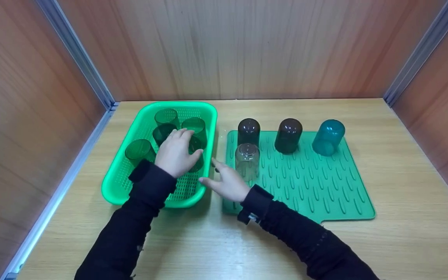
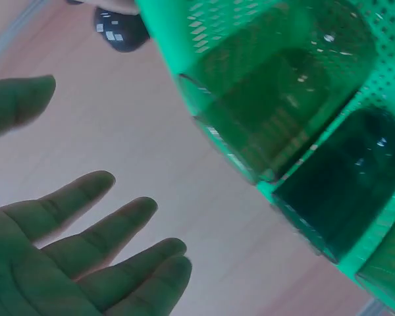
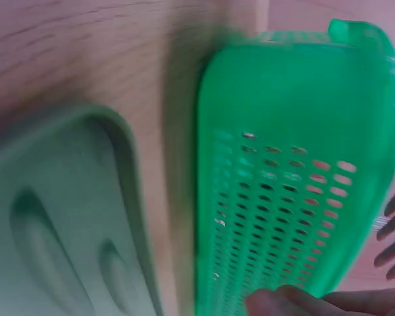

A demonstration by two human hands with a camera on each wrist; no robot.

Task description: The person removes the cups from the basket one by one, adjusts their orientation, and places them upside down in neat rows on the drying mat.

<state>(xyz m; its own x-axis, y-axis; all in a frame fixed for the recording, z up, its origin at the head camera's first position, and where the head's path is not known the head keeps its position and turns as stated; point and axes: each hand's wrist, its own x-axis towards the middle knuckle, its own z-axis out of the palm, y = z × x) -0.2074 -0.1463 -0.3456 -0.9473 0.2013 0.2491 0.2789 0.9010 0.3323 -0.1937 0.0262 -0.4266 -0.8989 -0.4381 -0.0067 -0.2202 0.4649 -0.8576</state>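
Note:
My left hand (image 1: 177, 153) hovers over the green plastic basket (image 1: 185, 104) with its fingers spread. Beneath and around it stand several tinted drinking glasses, among them a green glass (image 1: 138, 150) to its left. The left wrist view shows nothing between the outstretched fingers; a large glass (image 2: 283, 99) and a darker glass (image 2: 349, 184) appear beyond them. My right hand (image 1: 230, 184) is beside the basket's right side, thumb and fingers extended toward the rim. A clear glass (image 1: 247, 161) stands upside down just beyond that hand.
A green ridged drying mat (image 1: 298, 190) lies to the right of the basket. Two dark purple glasses (image 1: 288, 136) and a blue glass (image 1: 328, 138) stand upside down along its back edge. Wood-grain panels (image 1: 224, 50) enclose the table at the back and sides.

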